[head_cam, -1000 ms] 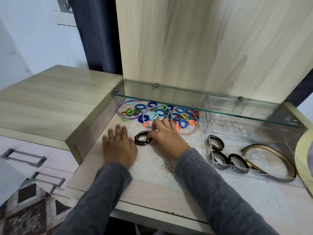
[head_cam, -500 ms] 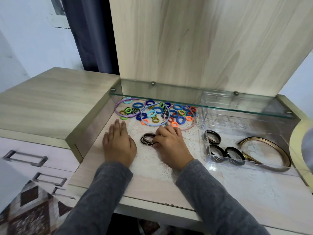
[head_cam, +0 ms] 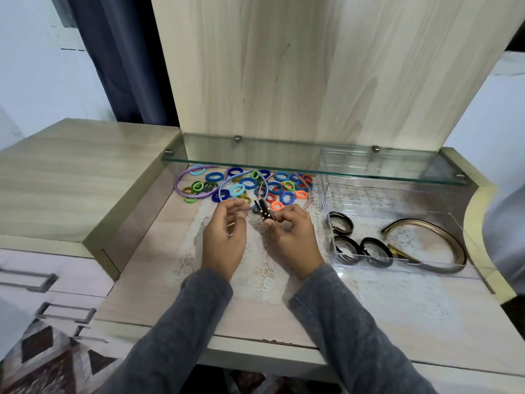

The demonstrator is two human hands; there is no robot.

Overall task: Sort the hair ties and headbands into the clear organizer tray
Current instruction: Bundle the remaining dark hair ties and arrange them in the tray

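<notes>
A: Surface?
B: Pale wood counter (head_cam: 159, 251), lace mat (head_cam: 264, 277), under a glass shelf (head_cam: 284, 166). Clear organizer tray (head_cam: 325, 194) at right: three black ties (head_cam: 343, 247), one gold headband (head_cam: 443, 232).
A: Right hand (head_cam: 295, 237)?
B: Fingers (head_cam: 279, 220) curled, pinching a black hair tie (head_cam: 262, 210), raised above the mat near the coloured pile (head_cam: 250, 183).
A: Left hand (head_cam: 224, 243)?
B: Raised just beside it, fingers (head_cam: 235, 204) loosely bent; any grasp cannot be told.

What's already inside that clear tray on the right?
Inside the clear tray lie three black hair ties and a gold headband. Its rear compartments sit under the glass shelf, where reflections obscure whatever they hold.
</notes>
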